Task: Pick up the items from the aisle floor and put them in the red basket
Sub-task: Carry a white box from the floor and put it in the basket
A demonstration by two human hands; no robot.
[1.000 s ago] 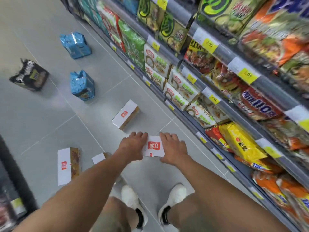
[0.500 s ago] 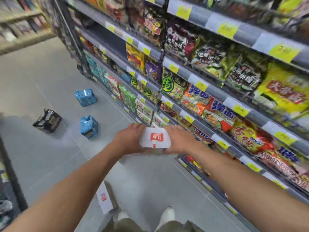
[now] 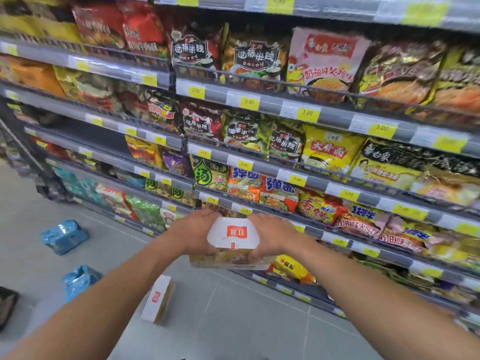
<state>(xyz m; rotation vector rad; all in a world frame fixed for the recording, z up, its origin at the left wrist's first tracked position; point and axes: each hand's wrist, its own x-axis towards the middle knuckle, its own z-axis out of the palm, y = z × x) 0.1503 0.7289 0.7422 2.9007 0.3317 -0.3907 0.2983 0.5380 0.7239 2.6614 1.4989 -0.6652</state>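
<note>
I hold a white box with a red logo (image 3: 233,235) in front of me at about waist height, my left hand (image 3: 193,233) gripping its left side and my right hand (image 3: 271,236) its right side. On the grey aisle floor below lies another white box with a red logo (image 3: 157,300). Further left on the floor are two blue packs (image 3: 65,236) (image 3: 79,280) and a dark pack (image 3: 6,306) at the left edge. No red basket is in view.
Grey shelves (image 3: 298,114) packed with bags of instant noodles and yellow price tags fill the right and upper part of the view. The bottom shelf's edge (image 3: 293,289) runs along the floor close to my right.
I have lifted the white box off the floor with both hands and stood up. The view has swung up from the floor to the shelves.
</note>
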